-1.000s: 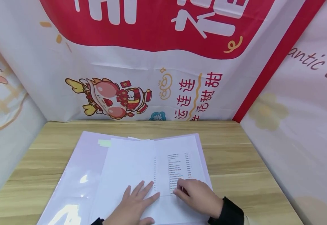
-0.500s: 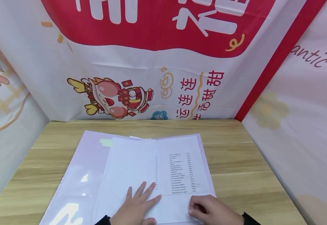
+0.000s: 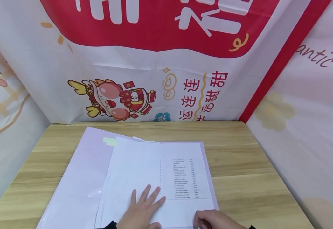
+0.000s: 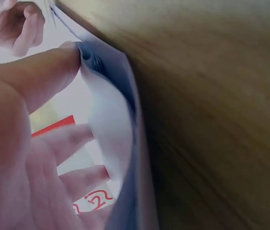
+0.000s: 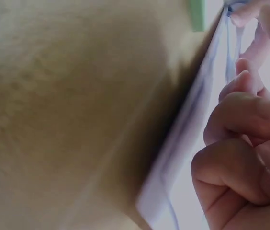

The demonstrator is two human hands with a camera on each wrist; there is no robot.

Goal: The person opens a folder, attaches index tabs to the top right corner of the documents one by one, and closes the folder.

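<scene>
An open lilac folder (image 3: 72, 171) lies on the table with white pages inside. Across its left white page (image 3: 135, 165), my left hand (image 3: 142, 208) rests with fingers spread. In the left wrist view, the thumb (image 4: 53, 72) tip touches the near edge of the pages, where they curl up at the fold. A small table of text is printed on the right page (image 3: 180, 205). My right hand (image 3: 216, 219) lies on that page's near right corner. Its fingers (image 5: 235, 163) are curled in the right wrist view, and nothing shows in them.
Pale green tabs (image 3: 110, 141) stick out beside the left page. Behind the fold, a slip of white paper (image 3: 143, 139) shows past the folder's far edge. The wooden table (image 3: 246, 178) is bounded by a red and white printed cloth (image 3: 155, 57) and side cloths.
My right hand has slid from the printed text toward the near edge. The folder's far left corner has shifted away and its right page's far edge nearer. My left hand stays spread on the page.
</scene>
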